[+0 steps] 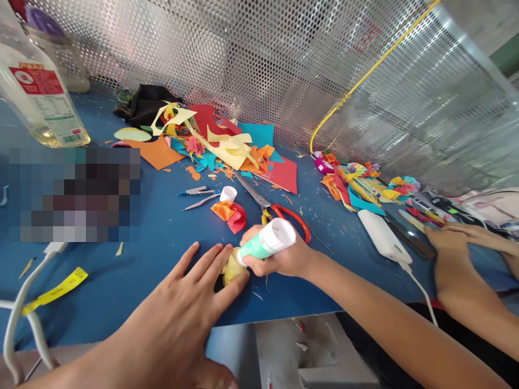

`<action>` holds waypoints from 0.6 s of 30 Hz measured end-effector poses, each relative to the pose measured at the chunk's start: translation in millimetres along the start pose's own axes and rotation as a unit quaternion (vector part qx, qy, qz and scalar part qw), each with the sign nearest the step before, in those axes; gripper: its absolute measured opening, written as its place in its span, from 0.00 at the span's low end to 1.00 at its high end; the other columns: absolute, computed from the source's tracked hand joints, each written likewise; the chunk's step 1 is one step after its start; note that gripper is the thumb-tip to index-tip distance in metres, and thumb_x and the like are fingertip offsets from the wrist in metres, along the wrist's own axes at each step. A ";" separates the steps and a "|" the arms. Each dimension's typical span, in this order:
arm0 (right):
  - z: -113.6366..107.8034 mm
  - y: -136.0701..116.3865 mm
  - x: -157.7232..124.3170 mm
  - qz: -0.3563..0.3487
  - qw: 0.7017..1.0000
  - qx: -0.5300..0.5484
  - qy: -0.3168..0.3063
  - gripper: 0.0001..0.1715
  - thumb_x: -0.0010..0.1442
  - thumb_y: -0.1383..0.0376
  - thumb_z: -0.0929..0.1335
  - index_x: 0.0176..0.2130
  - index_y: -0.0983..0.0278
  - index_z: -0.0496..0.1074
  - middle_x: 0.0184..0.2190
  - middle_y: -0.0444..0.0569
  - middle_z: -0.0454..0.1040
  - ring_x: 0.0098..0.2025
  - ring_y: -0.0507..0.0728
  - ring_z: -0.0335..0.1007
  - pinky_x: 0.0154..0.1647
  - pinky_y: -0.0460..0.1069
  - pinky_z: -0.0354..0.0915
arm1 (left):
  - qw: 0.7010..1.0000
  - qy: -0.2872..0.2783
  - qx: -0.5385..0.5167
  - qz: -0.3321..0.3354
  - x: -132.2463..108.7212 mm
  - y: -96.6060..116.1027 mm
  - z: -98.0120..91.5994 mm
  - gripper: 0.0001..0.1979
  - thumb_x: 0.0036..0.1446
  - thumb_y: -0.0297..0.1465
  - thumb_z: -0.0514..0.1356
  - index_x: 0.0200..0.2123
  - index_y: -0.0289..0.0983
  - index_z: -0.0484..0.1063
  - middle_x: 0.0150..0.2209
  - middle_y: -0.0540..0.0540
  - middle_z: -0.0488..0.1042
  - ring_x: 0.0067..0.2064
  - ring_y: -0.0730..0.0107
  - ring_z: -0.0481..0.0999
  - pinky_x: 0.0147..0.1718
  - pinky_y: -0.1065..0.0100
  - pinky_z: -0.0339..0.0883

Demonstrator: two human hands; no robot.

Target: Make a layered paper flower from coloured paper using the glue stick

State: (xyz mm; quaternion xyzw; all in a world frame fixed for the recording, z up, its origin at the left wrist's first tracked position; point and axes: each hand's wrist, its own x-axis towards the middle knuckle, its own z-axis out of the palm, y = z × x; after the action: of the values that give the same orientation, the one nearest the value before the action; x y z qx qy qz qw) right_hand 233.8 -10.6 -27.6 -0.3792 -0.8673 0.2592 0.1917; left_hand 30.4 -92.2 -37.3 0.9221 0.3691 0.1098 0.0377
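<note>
My right hand is closed round a green-and-white glue stick, whose tip presses on a small pale yellow paper piece on the blue table. My left hand lies flat with fingers stretched out, and its fingertips hold that yellow piece down. Just beyond lie an orange-and-red paper flower, a white glue cap and red-handled scissors.
A heap of coloured paper scraps lies at the back, by a perforated metal screen. Tweezers, a clear bottle, a white power bank and finished paper flowers are around. Another person's hands rest at the right.
</note>
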 end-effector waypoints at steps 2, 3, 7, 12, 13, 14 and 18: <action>-5.1 -0.4 -1.9 -0.007 1.000 0.013 -0.017 0.06 0.45 0.63 0.69 0.26 0.64 0.70 0.21 0.40 0.71 0.21 0.49 0.66 0.22 0.42 0.62 | 1.000 -0.006 0.006 0.004 1.0 0.1 -2.5 0.46 0.39 0.60 0.51 0.58 0.40 0.55 0.59 0.34 0.56 0.59 0.46 0.56 0.54 0.45 0.49; -9.5 -0.7 -2.6 -0.011 1.000 0.014 -0.006 0.07 0.45 0.63 0.70 0.25 0.64 0.70 0.20 0.40 0.71 0.21 0.49 0.66 0.22 0.43 0.62 | 1.000 -0.012 0.008 0.004 1.6 0.0 -3.8 0.46 0.39 0.60 0.52 0.58 0.39 0.56 0.59 0.33 0.56 0.59 0.45 0.56 0.54 0.45 0.50; -32.1 -1.2 -0.2 -0.056 0.983 0.040 0.168 0.10 0.49 0.58 0.68 0.30 0.63 0.71 0.27 0.45 0.75 0.27 0.52 0.71 0.29 0.45 0.67 | 0.999 -0.041 -0.015 -0.001 3.4 -0.7 -9.0 0.48 0.38 0.61 0.50 0.59 0.40 0.54 0.59 0.30 0.54 0.59 0.43 0.55 0.53 0.42 0.50; -35.3 3.7 15.3 -0.096 0.955 0.129 0.248 0.20 0.55 0.58 0.66 0.48 0.59 0.63 0.41 0.49 0.73 0.38 0.54 0.72 0.40 0.50 0.68 | 0.994 -0.061 -0.093 -0.016 1.3 -1.8 -20.4 0.45 0.40 0.60 0.50 0.60 0.48 0.48 0.61 0.35 0.50 0.61 0.43 0.49 0.52 0.40 0.48; -31.7 5.5 18.3 -0.102 0.957 0.137 0.236 0.22 0.55 0.60 0.66 0.49 0.57 0.62 0.42 0.48 0.73 0.40 0.54 0.72 0.42 0.51 0.68 | 0.992 -0.058 -0.111 -0.026 1.6 -3.1 -24.2 0.43 0.42 0.58 0.51 0.60 0.49 0.47 0.62 0.37 0.49 0.61 0.43 0.49 0.52 0.41 0.51; -27.7 7.3 20.7 -0.103 0.959 0.141 0.225 0.23 0.55 0.61 0.67 0.50 0.56 0.61 0.44 0.48 0.72 0.43 0.55 0.71 0.45 0.52 0.67 | 0.990 -0.046 -0.128 -0.042 2.8 -5.4 -28.4 0.41 0.45 0.56 0.52 0.60 0.49 0.47 0.62 0.39 0.50 0.61 0.45 0.51 0.52 0.44 0.54; -14.8 13.6 24.4 -0.071 0.959 0.164 0.221 0.24 0.56 0.62 0.66 0.52 0.54 0.58 0.46 0.49 0.71 0.46 0.56 0.69 0.47 0.55 0.65 | 0.975 0.069 -0.133 -0.163 20.1 -24.6 -43.2 0.20 0.57 0.45 0.49 0.49 0.43 0.64 0.51 0.45 0.69 0.49 0.60 0.71 0.43 0.63 0.65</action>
State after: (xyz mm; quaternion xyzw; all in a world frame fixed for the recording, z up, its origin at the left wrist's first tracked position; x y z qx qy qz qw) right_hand 233.7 20.2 -20.7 -0.3281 -0.7735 0.2934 0.4561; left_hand 18.0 -61.0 4.6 0.8268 0.4979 0.2135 0.1514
